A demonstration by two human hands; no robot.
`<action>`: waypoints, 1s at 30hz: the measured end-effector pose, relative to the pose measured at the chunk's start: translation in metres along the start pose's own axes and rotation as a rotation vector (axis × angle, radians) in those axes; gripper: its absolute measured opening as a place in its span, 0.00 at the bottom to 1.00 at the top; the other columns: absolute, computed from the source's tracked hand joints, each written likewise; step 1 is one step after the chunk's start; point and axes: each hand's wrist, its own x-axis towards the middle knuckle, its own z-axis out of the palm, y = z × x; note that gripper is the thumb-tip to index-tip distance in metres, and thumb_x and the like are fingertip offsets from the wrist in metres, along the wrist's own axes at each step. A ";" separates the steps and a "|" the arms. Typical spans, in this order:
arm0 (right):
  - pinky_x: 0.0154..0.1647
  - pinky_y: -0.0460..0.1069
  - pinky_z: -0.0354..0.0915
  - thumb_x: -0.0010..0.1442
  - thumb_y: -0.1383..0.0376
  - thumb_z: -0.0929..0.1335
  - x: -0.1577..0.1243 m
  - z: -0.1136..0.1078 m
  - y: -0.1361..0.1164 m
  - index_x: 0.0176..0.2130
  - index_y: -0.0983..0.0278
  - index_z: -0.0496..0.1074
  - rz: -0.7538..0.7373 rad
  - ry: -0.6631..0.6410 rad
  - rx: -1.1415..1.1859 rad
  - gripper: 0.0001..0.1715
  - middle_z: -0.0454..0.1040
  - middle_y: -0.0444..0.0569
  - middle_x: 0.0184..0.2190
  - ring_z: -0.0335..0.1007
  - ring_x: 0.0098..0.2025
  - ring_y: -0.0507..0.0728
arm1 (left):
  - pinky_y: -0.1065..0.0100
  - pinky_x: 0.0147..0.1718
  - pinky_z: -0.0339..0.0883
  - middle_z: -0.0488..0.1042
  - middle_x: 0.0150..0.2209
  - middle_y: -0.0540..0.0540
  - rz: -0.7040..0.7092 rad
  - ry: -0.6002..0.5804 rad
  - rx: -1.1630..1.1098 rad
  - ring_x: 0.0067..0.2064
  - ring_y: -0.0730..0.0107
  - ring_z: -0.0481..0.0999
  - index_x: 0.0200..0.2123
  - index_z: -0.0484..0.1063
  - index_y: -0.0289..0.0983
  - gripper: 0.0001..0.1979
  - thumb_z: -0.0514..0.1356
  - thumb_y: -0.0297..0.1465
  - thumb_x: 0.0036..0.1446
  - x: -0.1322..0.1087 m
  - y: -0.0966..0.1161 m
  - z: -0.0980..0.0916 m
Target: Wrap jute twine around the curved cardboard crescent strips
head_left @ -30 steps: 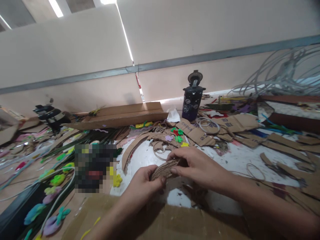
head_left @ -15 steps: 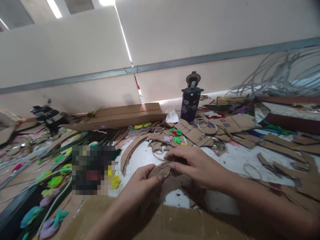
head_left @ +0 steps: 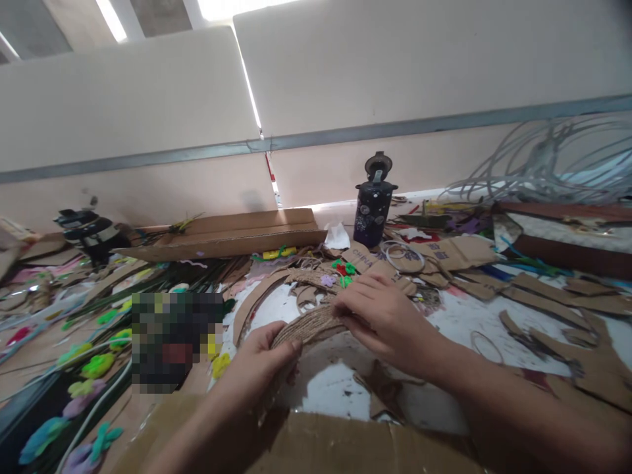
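A curved strip wrapped in brown twine (head_left: 312, 325) is held between my two hands above the white tabletop. My left hand (head_left: 269, 355) pinches its left end, with the thumb on top. At the right end, the bent fingers of my right hand (head_left: 380, 316) close round the strip, and their tips are partly hidden. Just behind lies a curved cardboard piece (head_left: 254, 299), with a purple flower (head_left: 328, 280) and green and red fuzzy shapes (head_left: 342, 267) near it. A brown cardboard sheet (head_left: 345, 441) lies in front of my hands.
A dark bottle (head_left: 372, 210) with a raised lid stands behind. Cardboard scraps (head_left: 457, 253) spread to the right below coiled clear tubing (head_left: 548, 158). A long cardboard tray (head_left: 237, 238), a black item (head_left: 91, 234) and fuzzy flowers (head_left: 97, 365) are at the left.
My hands have moved apart, and more of the twine-wrapped strip shows between them. My left hand has shifted left. The view has shifted slightly.
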 end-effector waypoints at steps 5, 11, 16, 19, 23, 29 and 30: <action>0.47 0.54 0.53 0.61 0.74 0.65 0.002 -0.012 0.013 0.36 0.63 0.71 0.150 0.045 -0.029 0.08 0.75 0.47 0.34 0.68 0.40 0.58 | 0.72 0.23 0.58 0.71 0.20 0.52 0.026 0.088 -0.027 0.21 0.73 0.66 0.31 0.73 0.37 0.17 0.70 0.42 0.45 0.005 0.006 -0.015; 0.45 0.51 0.58 0.52 0.79 0.68 0.005 -0.018 0.007 0.38 0.63 0.74 0.208 -0.015 0.183 0.16 0.75 0.47 0.38 0.68 0.44 0.58 | 0.74 0.22 0.58 0.72 0.21 0.52 0.015 0.146 -0.046 0.22 0.73 0.67 0.32 0.72 0.36 0.17 0.70 0.42 0.46 0.002 0.009 -0.008; 0.48 0.54 0.61 0.55 0.75 0.71 0.001 -0.006 -0.014 0.42 0.62 0.75 0.147 -0.035 0.279 0.14 0.73 0.50 0.41 0.67 0.46 0.60 | 0.75 0.20 0.57 0.68 0.21 0.54 -0.032 0.131 -0.256 0.21 0.75 0.66 0.32 0.73 0.37 0.11 0.69 0.36 0.49 -0.014 0.009 0.022; 0.46 0.54 0.61 0.60 0.72 0.71 -0.001 0.001 -0.021 0.40 0.62 0.76 0.157 -0.031 0.291 0.08 0.72 0.49 0.40 0.66 0.44 0.60 | 0.74 0.23 0.61 0.72 0.26 0.51 -0.029 0.076 -0.391 0.24 0.73 0.68 0.37 0.76 0.38 0.09 0.67 0.33 0.53 -0.021 0.002 0.032; 0.45 0.54 0.59 0.60 0.72 0.72 -0.003 0.005 -0.025 0.37 0.62 0.75 0.169 -0.008 0.292 0.06 0.71 0.47 0.37 0.66 0.43 0.59 | 0.73 0.31 0.67 0.78 0.38 0.45 0.014 0.089 -0.424 0.33 0.68 0.74 0.43 0.78 0.39 0.15 0.69 0.32 0.51 -0.020 -0.004 0.033; 0.43 0.52 0.58 0.56 0.77 0.73 -0.003 0.007 -0.028 0.32 0.64 0.74 0.221 0.018 0.354 0.10 0.70 0.45 0.34 0.65 0.41 0.57 | 0.66 0.37 0.70 0.79 0.39 0.39 -0.014 -0.032 -0.428 0.39 0.58 0.77 0.41 0.78 0.36 0.14 0.68 0.35 0.51 -0.026 0.008 0.034; 0.43 0.52 0.58 0.55 0.77 0.74 -0.002 0.007 -0.028 0.32 0.64 0.74 0.232 0.021 0.366 0.10 0.70 0.44 0.33 0.65 0.40 0.56 | 0.65 0.38 0.71 0.79 0.41 0.39 -0.002 -0.022 -0.417 0.42 0.55 0.77 0.41 0.78 0.37 0.15 0.69 0.34 0.49 -0.029 0.010 0.034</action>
